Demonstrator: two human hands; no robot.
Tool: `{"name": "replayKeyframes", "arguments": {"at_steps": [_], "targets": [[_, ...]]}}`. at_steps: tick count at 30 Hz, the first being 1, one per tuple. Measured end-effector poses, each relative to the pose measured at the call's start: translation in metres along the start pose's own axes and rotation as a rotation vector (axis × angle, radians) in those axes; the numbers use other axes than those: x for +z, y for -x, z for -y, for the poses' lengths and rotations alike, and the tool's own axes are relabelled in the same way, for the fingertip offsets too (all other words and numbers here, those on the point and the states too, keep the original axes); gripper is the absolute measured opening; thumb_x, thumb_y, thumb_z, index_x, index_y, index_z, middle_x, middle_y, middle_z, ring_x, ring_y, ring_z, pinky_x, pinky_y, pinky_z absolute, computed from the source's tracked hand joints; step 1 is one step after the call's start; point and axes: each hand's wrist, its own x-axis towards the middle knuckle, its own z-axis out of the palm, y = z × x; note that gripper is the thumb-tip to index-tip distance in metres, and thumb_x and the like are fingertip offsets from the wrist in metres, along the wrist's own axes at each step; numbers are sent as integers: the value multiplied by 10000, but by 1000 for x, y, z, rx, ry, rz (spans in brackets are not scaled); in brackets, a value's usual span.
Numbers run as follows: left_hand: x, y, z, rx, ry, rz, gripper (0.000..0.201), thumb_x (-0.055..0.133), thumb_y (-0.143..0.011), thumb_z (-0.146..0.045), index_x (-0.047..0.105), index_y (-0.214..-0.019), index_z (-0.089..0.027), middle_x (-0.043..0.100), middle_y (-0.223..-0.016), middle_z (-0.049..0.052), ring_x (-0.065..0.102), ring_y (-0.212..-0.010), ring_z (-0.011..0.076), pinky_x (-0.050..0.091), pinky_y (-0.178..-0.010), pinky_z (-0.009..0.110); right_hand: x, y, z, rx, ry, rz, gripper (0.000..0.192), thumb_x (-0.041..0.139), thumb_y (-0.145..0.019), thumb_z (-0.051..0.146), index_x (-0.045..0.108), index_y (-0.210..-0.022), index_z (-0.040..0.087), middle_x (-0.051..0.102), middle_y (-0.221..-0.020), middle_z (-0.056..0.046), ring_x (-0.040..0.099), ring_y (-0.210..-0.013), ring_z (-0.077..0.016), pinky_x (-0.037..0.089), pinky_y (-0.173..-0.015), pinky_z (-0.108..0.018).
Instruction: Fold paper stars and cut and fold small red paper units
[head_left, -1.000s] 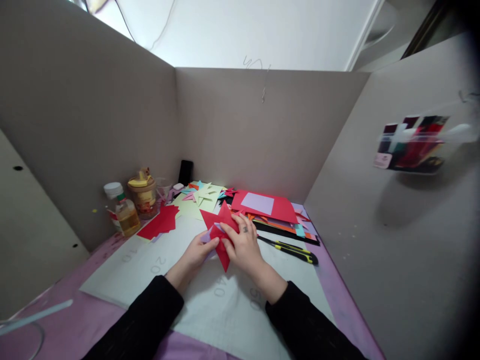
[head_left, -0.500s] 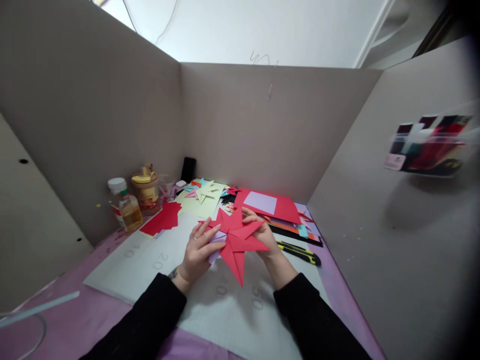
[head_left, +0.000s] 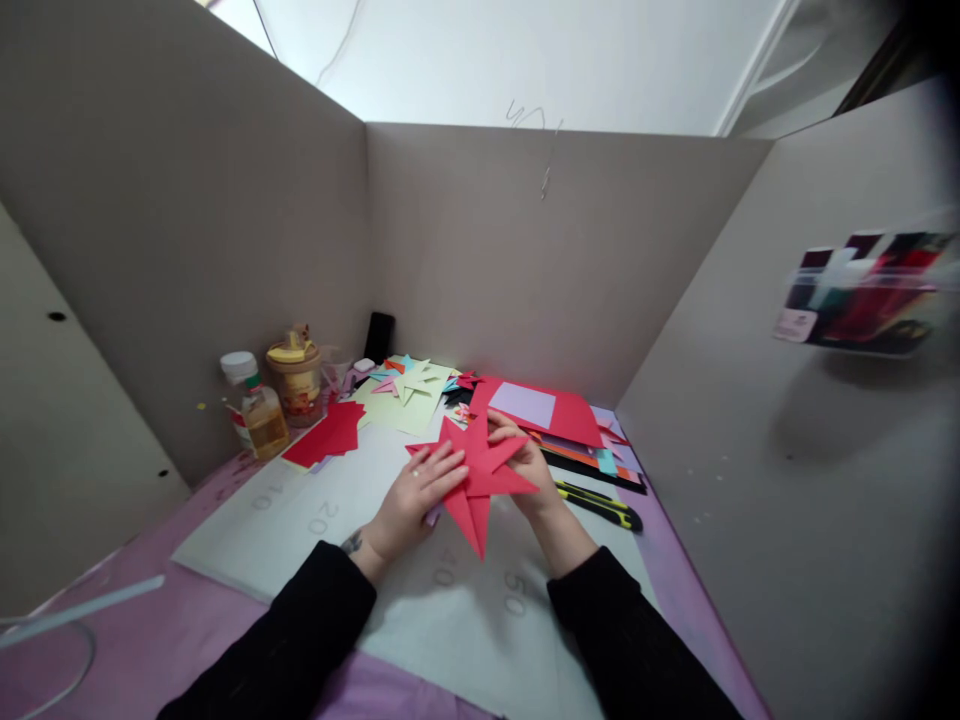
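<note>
A: In the head view, where's the red star (head_left: 480, 470)?
B: Held between both hands, just above the white mat (head_left: 277, 545).
A: How's the left hand (head_left: 412, 498) on it?
B: Holding its left side, fingers laid across the top, thumb hidden. Some purple paper (head_left: 433, 515) peeks out below.
A: And the right hand (head_left: 529, 470)?
B: Holding it from behind on the right, partly hidden.
A: Anything near?
B: A black-and-yellow cutter (head_left: 600, 507), lying right of that wrist.

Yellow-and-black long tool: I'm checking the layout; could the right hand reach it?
Likely yes: the tool lies largely uncovered beside the right hand, though the red folded-paper star occupies that hand.
</note>
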Motion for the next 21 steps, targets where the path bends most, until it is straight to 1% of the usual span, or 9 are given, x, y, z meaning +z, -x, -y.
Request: {"name": "replayKeyframes", "arguments": {"at_steps": [2, 4, 6, 8, 10, 13, 16, 19, 21], "targets": [[5, -3, -1, -309, 293, 57, 361, 539, -864, -238, 600, -1220, -223, 604, -1269, 98, 544, -1184, 278, 397, -1012, 393, 1, -1, -1, -21, 136, -49, 213, 707, -719, 389, 644, -843, 227, 579, -1227, -72, 518, -1166, -261, 439, -946, -399], [10, -5, -2, -615, 621, -36, 337, 574, -853, -319, 640, -1153, -181, 662, -1174, 105, 608, -1083, 293, 454, -943, 379, 1, -2, -1, -21, 282, -90, 216, 672, -738, 401, 646, -827, 206, 615, -1144, -86, 551, -1098, -252, 449, -917, -383], [12, -9, -3, -822, 915, -121, 349, 638, -812, -343, 653, -1106, -156, 696, -1092, 114, 642, -1006, 301, 477, -898, 392, 0, -3, 1, 35, 363, -103, 226, 650, -743, 407, 642, -793, 187, 658, -991, -82, 604, -931, -232, 484, -814, -353], [11, -12, -5, -944, 1105, -133, 362, 693, -767, -313, 654, -1079, -135, 708, -1049, 131, 663, -950, 304, 489, -866, 398, 0, -2, 4, 127, 411, -98, 234, 637, -742, 410, 626, -751, 177, 652, -776, -42, 597, -722, -193, 485, -664, -304], [9, -14, -7, -1006, 1190, -107, 375, 720, -739, -270, 649, -1075, -120, 710, -1030, 146, 673, -923, 306, 496, -846, 394, 1, 0, 7, 177, 485, -109, 232, 639, -731, 403, 601, -693, 178, 585, -619, 5, 533, -589, -156, 437, -558, -262], [8, -15, -7, -1018, 1195, -130, 401, 742, -714, -234, 639, -1081, -109, 707, -1034, 156, 673, -930, 301, 494, -858, 385, 3, 1, 11, 166, 589, -117, 228, 643, -715, 383, 581, -628, 181, 548, -564, 24, 499, -554, -140, 400, -531, -245], [11, -13, -3, -1027, 1138, -212, 453, 775, -676, -230, 627, -1086, -108, 711, -1023, 154, 676, -927, 295, 496, -868, 380, 6, 0, 13, 142, 562, -136, 184, 603, -739, 363, 633, -761, 183, 644, -706, -15, 577, -666, -174, 449, -617, -274], [13, -13, 1, -1054, 1107, -272, 488, 796, -646, -235, 616, -1083, -112, 719, -996, 148, 685, -896, 290, 510, -841, 376, 6, -1, 14, 60, 585, -241, 238, 581, -748, 319, 626, -943, 190, 671, -951, -66, 603, -880, -214, 465, -759, -326], [13, -13, 2, -1068, 1100, -296, 478, 800, -637, -231, 616, -1062, -116, 721, -987, 143, 690, -878, 284, 517, -823, 367, 4, -2, 16, -6, 641, -280, 207, 563, -761, 295, 626, -931, 196, 657, -980, -71, 588, -934, -222, 451, -810, -348]]}}
